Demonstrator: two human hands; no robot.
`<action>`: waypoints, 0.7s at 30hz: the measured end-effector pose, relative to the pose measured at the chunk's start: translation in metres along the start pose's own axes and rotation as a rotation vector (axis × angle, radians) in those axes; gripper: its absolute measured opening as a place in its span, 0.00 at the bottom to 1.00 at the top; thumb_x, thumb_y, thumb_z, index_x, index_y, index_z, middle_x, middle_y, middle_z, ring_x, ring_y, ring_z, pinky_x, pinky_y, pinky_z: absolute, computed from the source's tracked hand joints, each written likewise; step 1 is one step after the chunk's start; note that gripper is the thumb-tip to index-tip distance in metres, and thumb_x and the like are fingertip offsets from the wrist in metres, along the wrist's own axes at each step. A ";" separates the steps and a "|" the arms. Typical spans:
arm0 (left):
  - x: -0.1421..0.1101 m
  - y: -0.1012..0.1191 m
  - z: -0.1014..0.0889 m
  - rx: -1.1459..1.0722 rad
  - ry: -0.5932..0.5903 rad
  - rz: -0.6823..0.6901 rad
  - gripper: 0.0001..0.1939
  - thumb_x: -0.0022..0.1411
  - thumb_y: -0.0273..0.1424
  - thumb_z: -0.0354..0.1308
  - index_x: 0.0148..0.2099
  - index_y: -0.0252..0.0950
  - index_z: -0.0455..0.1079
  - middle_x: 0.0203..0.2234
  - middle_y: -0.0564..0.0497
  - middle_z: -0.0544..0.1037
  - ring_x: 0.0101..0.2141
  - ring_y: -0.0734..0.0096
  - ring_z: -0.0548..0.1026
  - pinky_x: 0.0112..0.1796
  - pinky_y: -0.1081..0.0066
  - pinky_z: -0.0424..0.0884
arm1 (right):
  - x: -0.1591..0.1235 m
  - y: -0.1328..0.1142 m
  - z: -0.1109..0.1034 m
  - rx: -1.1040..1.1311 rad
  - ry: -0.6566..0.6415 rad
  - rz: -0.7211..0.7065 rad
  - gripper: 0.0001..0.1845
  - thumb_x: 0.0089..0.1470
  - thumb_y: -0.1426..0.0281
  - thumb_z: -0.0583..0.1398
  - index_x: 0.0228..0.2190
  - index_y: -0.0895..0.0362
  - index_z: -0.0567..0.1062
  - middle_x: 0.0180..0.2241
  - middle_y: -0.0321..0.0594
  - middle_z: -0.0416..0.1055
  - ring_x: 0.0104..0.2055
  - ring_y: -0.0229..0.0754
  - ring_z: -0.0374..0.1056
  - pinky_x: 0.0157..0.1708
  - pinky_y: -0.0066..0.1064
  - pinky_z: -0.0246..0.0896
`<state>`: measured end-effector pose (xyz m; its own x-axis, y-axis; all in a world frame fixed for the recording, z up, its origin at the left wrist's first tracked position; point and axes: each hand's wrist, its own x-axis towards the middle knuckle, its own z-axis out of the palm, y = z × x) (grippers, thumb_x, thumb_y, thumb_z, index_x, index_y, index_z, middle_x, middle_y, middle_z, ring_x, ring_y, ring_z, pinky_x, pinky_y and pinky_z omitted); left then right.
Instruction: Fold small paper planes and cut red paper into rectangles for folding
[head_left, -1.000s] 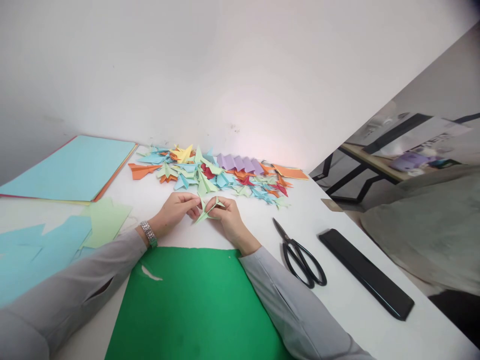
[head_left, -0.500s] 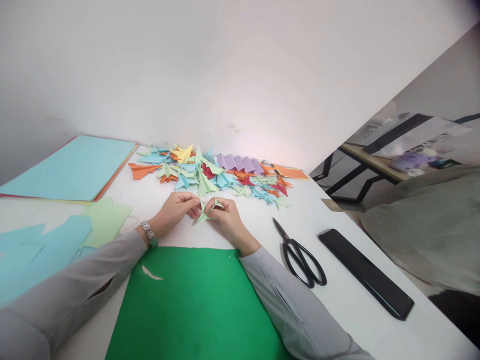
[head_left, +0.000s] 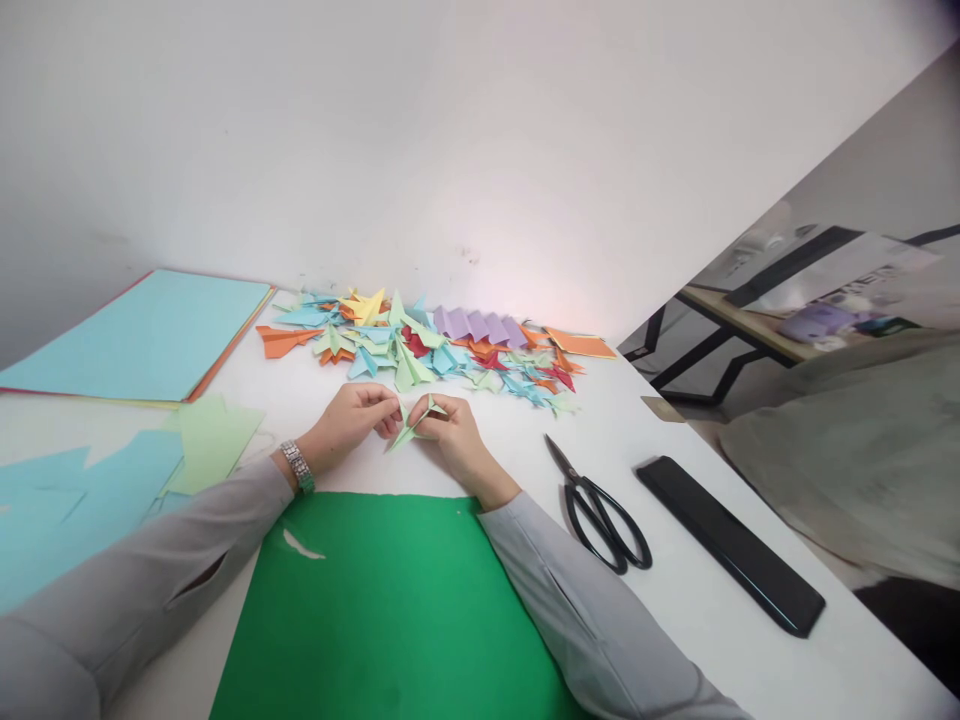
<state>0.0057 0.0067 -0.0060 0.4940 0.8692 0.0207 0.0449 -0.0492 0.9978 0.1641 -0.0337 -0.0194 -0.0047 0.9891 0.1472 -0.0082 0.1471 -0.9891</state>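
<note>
Both of my hands pinch a small light green folded paper piece [head_left: 411, 425] just above the white table [head_left: 517, 460]. My left hand [head_left: 352, 420] grips its left side with closed fingers, a metal watch on the wrist. My right hand [head_left: 454, 432] holds its right side, fingertips pressed on the folds. A large green sheet [head_left: 390, 610] lies flat in front of me, under my forearms. Behind my hands is a heap of several folded paper shapes [head_left: 420, 345] in blue, green, orange, yellow, red and purple.
Black scissors [head_left: 600, 505] lie shut to the right of my right arm, and a long black case [head_left: 731, 545] lies further right near the table edge. A stack of blue sheets [head_left: 142, 335] and cut blue and green scraps [head_left: 112, 470] sit at the left.
</note>
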 end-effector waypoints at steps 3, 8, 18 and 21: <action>0.000 0.001 0.001 0.035 0.005 0.010 0.08 0.54 0.31 0.58 0.26 0.33 0.71 0.18 0.53 0.74 0.21 0.76 0.72 0.26 0.74 0.70 | 0.000 0.000 0.001 0.003 0.012 0.010 0.04 0.33 0.73 0.57 0.17 0.56 0.72 0.16 0.30 0.62 0.22 0.35 0.54 0.26 0.29 0.50; 0.000 0.001 0.002 0.076 0.012 0.011 0.07 0.54 0.30 0.57 0.26 0.33 0.69 0.18 0.53 0.74 0.20 0.76 0.72 0.26 0.74 0.70 | 0.000 -0.001 0.001 -0.001 0.019 0.021 0.03 0.33 0.73 0.57 0.16 0.56 0.73 0.16 0.30 0.62 0.22 0.35 0.54 0.25 0.29 0.50; 0.001 -0.002 0.000 0.020 -0.015 0.018 0.10 0.55 0.35 0.59 0.27 0.33 0.69 0.19 0.52 0.74 0.20 0.75 0.72 0.26 0.73 0.70 | 0.000 -0.001 0.000 0.039 0.038 0.043 0.04 0.32 0.73 0.57 0.16 0.56 0.73 0.15 0.30 0.61 0.21 0.35 0.53 0.25 0.29 0.48; 0.002 -0.004 -0.001 0.000 -0.032 0.029 0.10 0.55 0.35 0.60 0.28 0.33 0.69 0.19 0.52 0.74 0.21 0.76 0.72 0.26 0.73 0.70 | -0.001 -0.001 0.000 0.053 0.034 0.042 0.04 0.32 0.73 0.57 0.17 0.56 0.73 0.15 0.30 0.61 0.21 0.34 0.53 0.25 0.29 0.47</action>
<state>0.0058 0.0086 -0.0102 0.5223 0.8514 0.0479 0.0296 -0.0743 0.9968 0.1640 -0.0343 -0.0189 0.0275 0.9942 0.1039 -0.0613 0.1054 -0.9925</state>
